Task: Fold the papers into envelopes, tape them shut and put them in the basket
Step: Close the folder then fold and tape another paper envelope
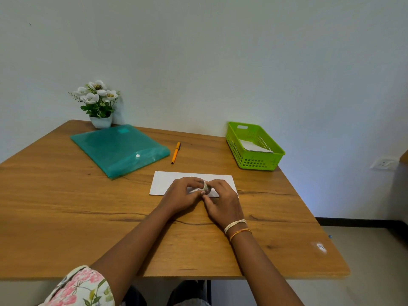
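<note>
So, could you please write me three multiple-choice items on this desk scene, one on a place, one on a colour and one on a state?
1. Where does the pen lie?
A. Between the folder and the basket
B. Inside the basket
C. On the folded paper

2. What colour is the basket?
A. Orange
B. Green
C. White

3. What is the state of the basket?
A. Turned upside down
B. Holding white paper
C. Stacked on the folder

Answers:
1 A, the pen rests on the table between the two.
2 B, its mesh walls are bright green.
3 B, white paper shows inside it, while the left hand and right hand hold the tape roll over the folded paper.
</note>
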`<state>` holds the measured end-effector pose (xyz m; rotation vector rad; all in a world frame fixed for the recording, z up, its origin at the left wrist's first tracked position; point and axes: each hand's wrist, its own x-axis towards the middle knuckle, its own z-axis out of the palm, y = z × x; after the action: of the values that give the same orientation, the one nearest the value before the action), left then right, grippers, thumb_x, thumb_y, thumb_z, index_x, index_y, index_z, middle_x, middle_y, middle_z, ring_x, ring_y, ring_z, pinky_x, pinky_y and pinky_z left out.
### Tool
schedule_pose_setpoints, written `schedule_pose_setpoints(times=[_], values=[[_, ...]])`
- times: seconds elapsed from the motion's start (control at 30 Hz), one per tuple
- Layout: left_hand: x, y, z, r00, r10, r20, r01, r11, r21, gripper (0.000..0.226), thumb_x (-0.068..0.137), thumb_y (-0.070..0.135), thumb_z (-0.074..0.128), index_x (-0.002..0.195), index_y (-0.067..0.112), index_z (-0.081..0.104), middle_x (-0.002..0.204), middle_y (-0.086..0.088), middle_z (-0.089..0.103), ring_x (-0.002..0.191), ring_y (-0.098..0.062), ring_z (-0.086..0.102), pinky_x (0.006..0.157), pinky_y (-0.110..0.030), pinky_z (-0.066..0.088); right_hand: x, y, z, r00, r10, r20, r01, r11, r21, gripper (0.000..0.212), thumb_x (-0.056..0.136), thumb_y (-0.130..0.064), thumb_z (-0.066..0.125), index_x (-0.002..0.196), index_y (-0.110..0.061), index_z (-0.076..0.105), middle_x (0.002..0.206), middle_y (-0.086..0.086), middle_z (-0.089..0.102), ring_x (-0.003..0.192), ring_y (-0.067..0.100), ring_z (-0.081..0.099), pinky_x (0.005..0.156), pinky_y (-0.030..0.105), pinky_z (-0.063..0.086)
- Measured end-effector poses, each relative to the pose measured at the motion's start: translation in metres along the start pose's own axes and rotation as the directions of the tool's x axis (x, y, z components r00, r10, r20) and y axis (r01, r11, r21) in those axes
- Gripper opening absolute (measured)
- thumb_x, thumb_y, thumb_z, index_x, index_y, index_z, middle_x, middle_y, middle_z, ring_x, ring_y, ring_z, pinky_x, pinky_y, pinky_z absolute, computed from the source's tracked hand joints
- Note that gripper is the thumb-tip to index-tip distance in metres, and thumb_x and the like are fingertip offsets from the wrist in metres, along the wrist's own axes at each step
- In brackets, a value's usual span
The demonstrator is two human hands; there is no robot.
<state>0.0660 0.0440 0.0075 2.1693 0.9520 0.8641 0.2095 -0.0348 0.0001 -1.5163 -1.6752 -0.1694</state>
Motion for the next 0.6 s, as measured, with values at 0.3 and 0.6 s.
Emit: schedule_pose_setpoints(times=[0.3,0.6], values=[[0.0019,-0.0049,0.0010,0.999,-0.003,0.035,0.001,0.999,0.042,0.021,0.087,0.017,0.065,0.103,0.026,0.075,0.129,0.009,0.061,0.121,-0.013,0.052,0.101,-0.035,0.045,0.0002,0.0055,0.0038,0.997,0.052,-0.056,-0.053,0.999,-0.010,0.011,0.079,-0.004,0.069,0.089,-0.011,0.070,0.089,0.003,0.066,0.086,0.016,0.062,0.077,0.021,0.048],[0.0023,-0.0061,0.0009,0.999,-0.003,0.041,0.002,1.000,0.016,0.022,0.087,0.016,0.066,0.102,0.028,0.075,0.130,0.010,0.061,0.121,-0.012,0.052,0.100,-0.034,0.044,0.0002,0.0069,0.0048,0.993,0.070,-0.093,-0.067,0.997,0.034,0.006,0.077,-0.009,0.071,0.080,-0.013,0.068,0.082,0.000,0.065,0.076,0.011,0.060,0.067,0.029,0.052]])
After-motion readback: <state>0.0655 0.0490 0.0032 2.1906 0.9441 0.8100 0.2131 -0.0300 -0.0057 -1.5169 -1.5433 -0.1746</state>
